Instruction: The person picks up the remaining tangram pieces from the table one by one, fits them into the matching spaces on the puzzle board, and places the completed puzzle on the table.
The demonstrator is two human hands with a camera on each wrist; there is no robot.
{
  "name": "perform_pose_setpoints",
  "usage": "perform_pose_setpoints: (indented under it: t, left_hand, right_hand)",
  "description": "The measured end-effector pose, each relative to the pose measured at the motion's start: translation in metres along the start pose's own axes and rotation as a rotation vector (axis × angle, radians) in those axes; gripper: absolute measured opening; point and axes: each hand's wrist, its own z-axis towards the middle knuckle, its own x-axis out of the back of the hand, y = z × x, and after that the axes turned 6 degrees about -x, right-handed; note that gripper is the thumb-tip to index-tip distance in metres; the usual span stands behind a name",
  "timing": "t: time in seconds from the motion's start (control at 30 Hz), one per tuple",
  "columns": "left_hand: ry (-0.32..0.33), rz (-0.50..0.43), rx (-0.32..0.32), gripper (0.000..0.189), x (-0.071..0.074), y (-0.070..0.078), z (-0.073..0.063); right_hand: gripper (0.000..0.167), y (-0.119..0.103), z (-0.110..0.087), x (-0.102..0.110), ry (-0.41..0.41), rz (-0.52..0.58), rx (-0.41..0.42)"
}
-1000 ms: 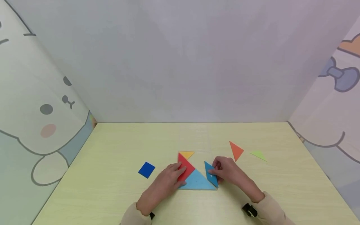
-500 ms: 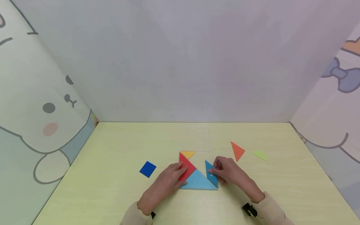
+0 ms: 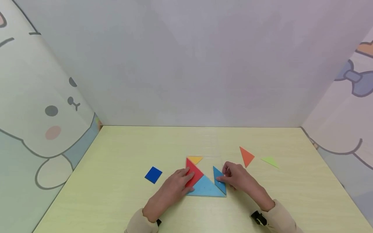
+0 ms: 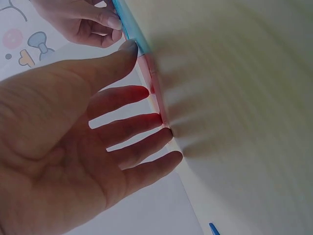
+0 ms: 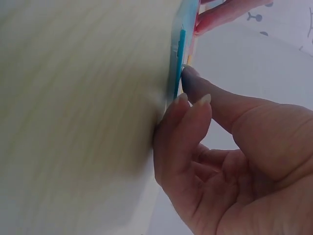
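Flat tangram pieces lie on the table. My left hand rests its spread, fairly straight fingers on a large red triangle, thumb at the edge of a large light-blue triangle. The red and light-blue triangles lie edge to edge. My right hand holds a blue parallelogram at its right side, thumb on top and the other fingers curled by the edge. The parallelogram lies along the light-blue triangle's slanted right side. A small yellow triangle sits behind the red one, partly covered in the head view.
A dark-blue square lies left of my left hand. Behind my right hand are an orange triangle and a light-green triangle. The pale wooden table is walled by white panels, with cartoon prints on the side ones.
The right fingers loosen slightly and shift a little at the parallelogram's edge. The pieces and my left hand keep their arrangement; the head view drifts slightly.
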Motion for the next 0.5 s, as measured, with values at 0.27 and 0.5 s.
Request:
perform_pose_setpoints:
  t: [0.27, 0.5]
  left_hand:
    - [-0.002, -0.001, -0.001, 0.06, -0.0006, 0.0008, -0.0002]
    - [0.001, 0.002, -0.001, 0.061, 0.0004, 0.001, -0.0001]
  right_hand:
    - [0.033, 0.0033, 0.0003, 0.0019, 0.043, -0.112, 0.016]
    - [0.034, 0.0058, 0.0004, 0.0002, 0.056, -0.16, 0.045]
